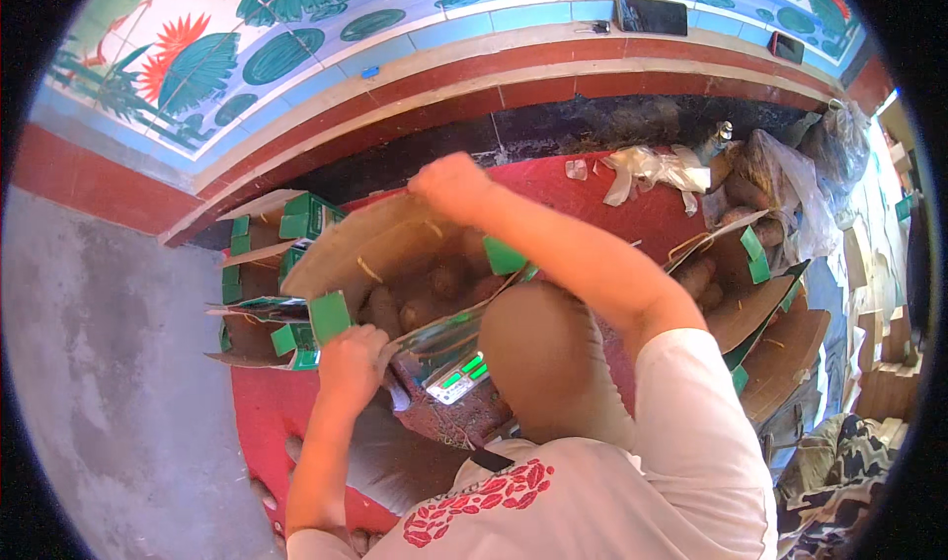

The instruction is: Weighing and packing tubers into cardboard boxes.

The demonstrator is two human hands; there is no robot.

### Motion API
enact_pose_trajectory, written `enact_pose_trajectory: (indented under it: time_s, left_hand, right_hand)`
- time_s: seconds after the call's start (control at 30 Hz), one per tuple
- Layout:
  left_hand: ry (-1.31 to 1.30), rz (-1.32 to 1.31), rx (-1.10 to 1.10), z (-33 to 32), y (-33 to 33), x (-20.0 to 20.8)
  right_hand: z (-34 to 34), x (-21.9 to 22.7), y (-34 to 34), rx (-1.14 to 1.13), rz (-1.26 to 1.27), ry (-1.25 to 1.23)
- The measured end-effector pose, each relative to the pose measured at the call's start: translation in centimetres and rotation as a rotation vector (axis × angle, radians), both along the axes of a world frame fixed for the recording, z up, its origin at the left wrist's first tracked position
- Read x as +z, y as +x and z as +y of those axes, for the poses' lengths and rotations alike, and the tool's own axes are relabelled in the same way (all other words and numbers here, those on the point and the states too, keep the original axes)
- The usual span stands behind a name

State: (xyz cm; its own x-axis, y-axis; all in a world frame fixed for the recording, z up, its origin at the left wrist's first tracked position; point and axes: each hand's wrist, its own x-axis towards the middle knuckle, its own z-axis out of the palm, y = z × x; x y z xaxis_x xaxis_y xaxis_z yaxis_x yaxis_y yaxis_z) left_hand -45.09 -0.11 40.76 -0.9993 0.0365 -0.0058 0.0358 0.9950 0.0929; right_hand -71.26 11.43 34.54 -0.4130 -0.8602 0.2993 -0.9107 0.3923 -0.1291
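An open cardboard box (pixel 346 239) with green outer faces stands in front of me. Brown, oblong, potato-like tubers (pixel 446 281) lie inside it. My right hand (pixel 456 187) reaches across and is closed on the box's raised far edge. At the near left corner, beside a green flap (pixel 330 317), my left hand (pixel 355 360) has its fingers curled on the box's edge. A digital scale (pixel 457 377) with a lit green display shows just below the box's near side. Whether the box rests fully on the scale is hidden.
Several open green cardboard boxes (pixel 259 239) stand at the left. Another box (pixel 726 288) with tubers is at the right, near clear plastic bags (pixel 790 180). A red mat (pixel 262 402) covers the floor. A dark tablet-like device (pixel 651 16) sits on the wall ledge.
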Motion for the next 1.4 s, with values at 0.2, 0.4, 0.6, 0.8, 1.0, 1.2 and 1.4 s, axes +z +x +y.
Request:
enact_pose_trajectory:
  time_s: [0.2,0.4,0.6,0.8,1.0,1.2,1.4]
  left_hand:
    - [0.064,0.078,-0.192,3.5,-7.9,0.1]
    - [0.184,0.041,-0.354,9.2,-15.7,-5.1]
    - [0.527,-0.059,-0.52,12.5,-19.4,-11.7]
    - [0.697,-0.138,-0.275,7.0,-15.5,-11.1]
    - [0.559,-0.182,0.069,-4.9,-7.3,-8.9]
    - [0.33,-0.055,0.549,-15.2,-0.4,-6.8]
    - [-0.051,-0.021,0.966,-22.7,7.4,-11.7]
  right_hand:
    - [9.0,2.0,-6.4,-0.207,0.026,0.046]
    - [18.6,1.1,-11.8,-0.368,0.143,0.156]
    - [25.5,-2.2,-14.5,-0.439,0.157,0.547]
    - [33.3,-6.8,-13.3,-0.622,0.023,0.451]
    - [27.1,-7.4,-14.0,-0.623,0.223,0.414]
    - [14.6,-2.7,-5.8,-0.294,-0.198,0.136]
    - [6.7,2.8,1.4,0.002,-0.412,0.043]
